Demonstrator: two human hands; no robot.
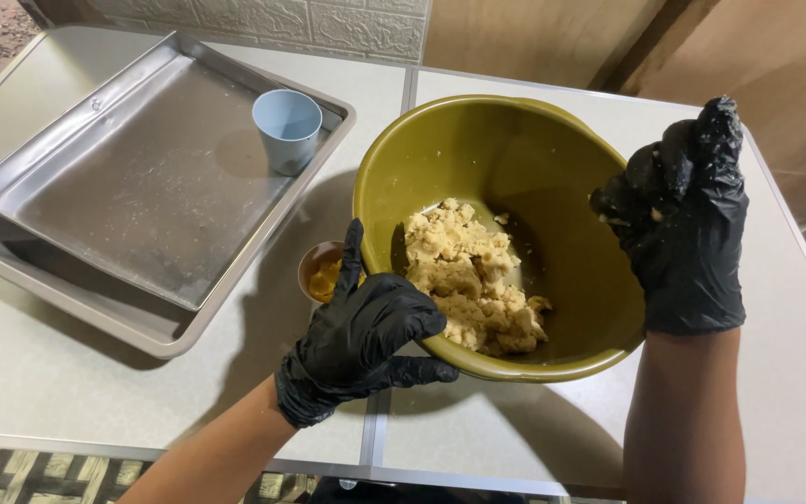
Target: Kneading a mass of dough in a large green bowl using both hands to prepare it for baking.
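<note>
Nearest the lens: bare forearms rising from the bottom edge, both ending in black disposable gloves. Left hand (358,341) clamped on the near-left rim of the round olive-green plastic bowl (552,177), thumb hooked over the rim toward the inside, remaining fingers curled under and outside the wall, index finger raised and pointing up alongside the bowl. Bowl tipped toward the camera, near edge lifted off the grey tabletop (58,373). Pale yellow crumbly dough (473,285) heaped in the low, near part of the bowl, just beside the left thumb, with a few loose crumbs higher up the inner wall. Right hand (687,215) held upright at the bowl's right rim, fingers bunched and pressed together at the tips, smeared with bits of dough; whether anything sits pinched between them, cannot tell. Small round cup holding something orange-yellow (321,271) just left of the bowl, partly hidden behind the left index finger. Farther left of the bowl, two stacked rectangular steel baking trays (142,187), the upper one skewed across the lower. Light blue plastic cup (287,129) standing upright in the upper tray's corner nearest the bowl.
</note>
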